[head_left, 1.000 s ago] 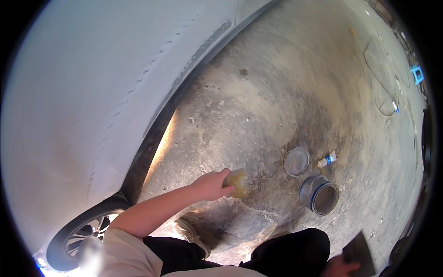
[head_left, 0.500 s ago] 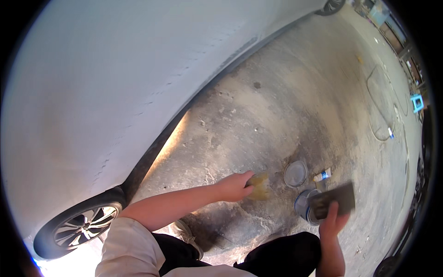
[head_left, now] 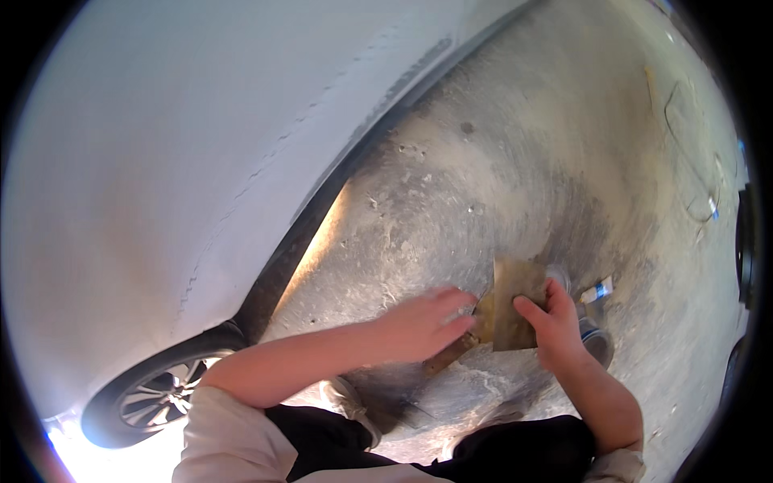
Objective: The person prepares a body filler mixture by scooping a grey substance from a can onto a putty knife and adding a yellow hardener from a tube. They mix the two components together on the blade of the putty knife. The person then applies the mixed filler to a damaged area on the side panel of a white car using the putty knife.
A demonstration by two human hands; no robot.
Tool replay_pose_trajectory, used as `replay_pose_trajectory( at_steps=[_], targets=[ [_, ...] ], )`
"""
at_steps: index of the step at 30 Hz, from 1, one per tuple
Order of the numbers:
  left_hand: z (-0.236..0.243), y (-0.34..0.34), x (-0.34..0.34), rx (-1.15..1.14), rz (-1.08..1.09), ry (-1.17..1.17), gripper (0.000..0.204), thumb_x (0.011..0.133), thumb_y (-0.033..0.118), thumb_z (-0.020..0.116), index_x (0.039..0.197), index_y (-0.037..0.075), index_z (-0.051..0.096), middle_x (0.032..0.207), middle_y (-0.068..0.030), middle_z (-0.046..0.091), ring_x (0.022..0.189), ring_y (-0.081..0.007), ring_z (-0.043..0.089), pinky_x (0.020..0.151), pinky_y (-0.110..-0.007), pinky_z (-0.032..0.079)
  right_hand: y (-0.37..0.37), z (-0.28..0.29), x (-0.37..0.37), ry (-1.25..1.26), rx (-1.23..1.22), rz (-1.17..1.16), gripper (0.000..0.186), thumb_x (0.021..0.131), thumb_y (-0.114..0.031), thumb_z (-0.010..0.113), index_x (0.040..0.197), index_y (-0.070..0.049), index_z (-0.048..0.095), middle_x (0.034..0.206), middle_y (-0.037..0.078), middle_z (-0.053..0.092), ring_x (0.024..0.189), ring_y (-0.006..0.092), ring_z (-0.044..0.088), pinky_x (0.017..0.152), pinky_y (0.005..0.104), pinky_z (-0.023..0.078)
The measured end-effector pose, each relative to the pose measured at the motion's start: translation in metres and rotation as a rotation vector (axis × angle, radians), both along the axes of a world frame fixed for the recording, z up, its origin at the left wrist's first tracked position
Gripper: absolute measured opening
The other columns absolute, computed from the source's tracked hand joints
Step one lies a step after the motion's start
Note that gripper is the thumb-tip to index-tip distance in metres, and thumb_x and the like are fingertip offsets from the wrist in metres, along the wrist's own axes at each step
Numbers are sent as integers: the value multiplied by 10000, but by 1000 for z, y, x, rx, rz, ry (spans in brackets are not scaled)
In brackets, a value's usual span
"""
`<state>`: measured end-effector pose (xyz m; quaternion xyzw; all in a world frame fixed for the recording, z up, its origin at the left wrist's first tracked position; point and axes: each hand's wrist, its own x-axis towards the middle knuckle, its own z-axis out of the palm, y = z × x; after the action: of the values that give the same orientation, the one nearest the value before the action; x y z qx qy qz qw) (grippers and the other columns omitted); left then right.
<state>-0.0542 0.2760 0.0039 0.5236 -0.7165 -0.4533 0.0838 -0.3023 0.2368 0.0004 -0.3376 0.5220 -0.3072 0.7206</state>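
My left hand [head_left: 427,324] is closed and slightly blurred, with a yellowish putty spreader [head_left: 484,319] at its fingertips. The spreader's blade meets the left edge of a flat, grey-brown rectangular plate [head_left: 509,302]; the plate hides part of it. My right hand [head_left: 558,322] pinches the plate's right side, thumb on its upper face. Behind that hand, an open can [head_left: 597,344] stands on the floor, partly covered by the wrist. A round lid [head_left: 558,276] shows beyond the plate, mostly hidden. A white and blue tube [head_left: 597,291] lies beside the can.
A pale car body [head_left: 185,161] fills the left side, its lower sill running diagonally. The car's wheel [head_left: 161,398] sits at lower left. Stained concrete floor [head_left: 515,177] stretches to the right, where a thin hose [head_left: 673,121] lies. My shoe [head_left: 350,406] is below my left forearm.
Plate and right hand have moved left, away from above the can, and the plate has turned more upright. My left hand has shifted right, bringing the spreader to the plate. The view has shifted slightly.
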Motion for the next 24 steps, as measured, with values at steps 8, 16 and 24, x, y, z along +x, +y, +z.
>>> replay_pose_trajectory(
  at_steps=[8, 16, 24],
  targets=[
    [10, -79, 132, -574, -636, -2033, 738, 970, 498, 378, 1527, 56, 180, 1611, -85, 98, 1488, -265, 43, 1187, -512, 16, 3, 4, -25, -67, 111, -172, 320, 872, -69, 672, 1151, -10, 527, 1071, 63, 629, 966, 125, 597, 856, 287, 482],
    [-8, -236, 82, -901, -824, -2524, 702, 1011, 492, 221, 1535, 45, 84, 1617, -71, 65, 1490, -247, 37, 1201, -422, 7, 25, 24, -68, 5, 127, -359, 363, 846, -32, 657, 1184, -4, 526, 1078, 65, 623, 974, 133, 594, 865, 293, 481],
    [-15, -373, 41, -879, -584, -2163, 749, 1003, 516, 265, 1525, 8, 92, 1611, -100, 97, 1489, -268, 46, 1195, -469, 26, 114, 52, -120, 173, 140, -645, 417, 830, -13, 617, 1229, -4, 498, 1104, 71, 612, 1003, 145, 587, 891, 294, 466]
  ],
)
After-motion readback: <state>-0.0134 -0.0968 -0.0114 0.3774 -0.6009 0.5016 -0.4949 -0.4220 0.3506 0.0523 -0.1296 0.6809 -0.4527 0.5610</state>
